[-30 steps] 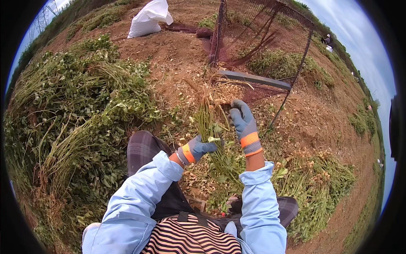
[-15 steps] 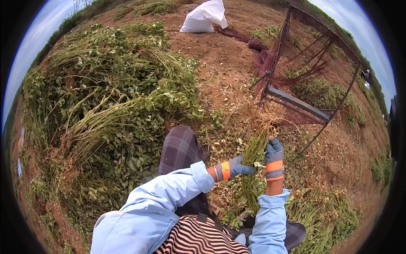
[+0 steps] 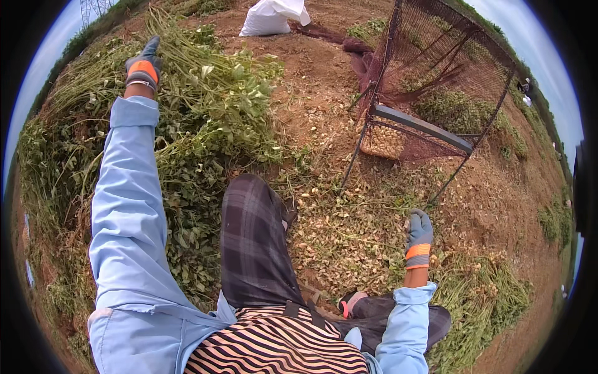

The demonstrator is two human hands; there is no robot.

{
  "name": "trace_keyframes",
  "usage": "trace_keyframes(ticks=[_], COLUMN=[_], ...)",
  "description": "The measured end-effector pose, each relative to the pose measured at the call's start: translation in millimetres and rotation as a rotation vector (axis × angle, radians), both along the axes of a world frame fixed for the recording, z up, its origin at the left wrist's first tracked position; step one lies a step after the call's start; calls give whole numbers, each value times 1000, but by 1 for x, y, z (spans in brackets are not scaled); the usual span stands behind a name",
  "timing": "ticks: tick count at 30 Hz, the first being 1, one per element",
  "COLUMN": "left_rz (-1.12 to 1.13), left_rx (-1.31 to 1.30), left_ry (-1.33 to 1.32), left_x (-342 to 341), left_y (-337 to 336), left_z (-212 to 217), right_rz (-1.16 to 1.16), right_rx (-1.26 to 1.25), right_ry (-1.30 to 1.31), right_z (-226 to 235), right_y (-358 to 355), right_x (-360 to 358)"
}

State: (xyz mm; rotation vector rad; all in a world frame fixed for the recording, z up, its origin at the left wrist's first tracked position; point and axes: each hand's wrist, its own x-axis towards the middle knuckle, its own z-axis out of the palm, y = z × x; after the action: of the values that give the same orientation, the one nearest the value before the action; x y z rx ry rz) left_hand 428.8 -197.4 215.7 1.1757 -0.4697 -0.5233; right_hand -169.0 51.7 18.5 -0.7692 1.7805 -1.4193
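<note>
**Reaching into the big green pile**

The left hand is stretching far out to the plant pile on the ground, up by the pile's far left edge. Its grip is lying flat on the stalks, fingers pointing away. I cannot tell if it is closing on anything, because only the back of the glove is showing.

The right hand is hanging low over the ground at the person's right side, just above loose pods and bits of stem. Its grip is loosely curled and is holding nothing.

The plants are looking light and floppy, with thin bendy stalks and soft leaves. They are all tangled up, so pulling one bunch is likely dragging others along. A good place to grab is probably low on a bunch of stalks, where they are thicker, not by the leaves, which may tear off. The pods could snap off if yanked hard.

A mesh screen is standing beyond the right hand, and a white sack is lying far behind.
</note>
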Motion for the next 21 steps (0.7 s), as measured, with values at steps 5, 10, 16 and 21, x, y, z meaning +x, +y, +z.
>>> trace_keyframes(ticks=[5,10,16,21], left_rz=[482,-202,-701,-904], left_rx=[-414,-311,7,-43], left_ry=[-420,-121,34,40], left_x=[27,-102,-243,-311], left_y=[55,63,104,109], left_z=[53,-89,-170,-180], right_rz=[-1,-62,43,27], right_rx=[107,224,-275,-327], right_ry=[-262,-738,-884,-389], right_z=[-50,-96,37,163], right_y=[2,-10,-142,-187], right_x=[-13,-8,-52,-89])
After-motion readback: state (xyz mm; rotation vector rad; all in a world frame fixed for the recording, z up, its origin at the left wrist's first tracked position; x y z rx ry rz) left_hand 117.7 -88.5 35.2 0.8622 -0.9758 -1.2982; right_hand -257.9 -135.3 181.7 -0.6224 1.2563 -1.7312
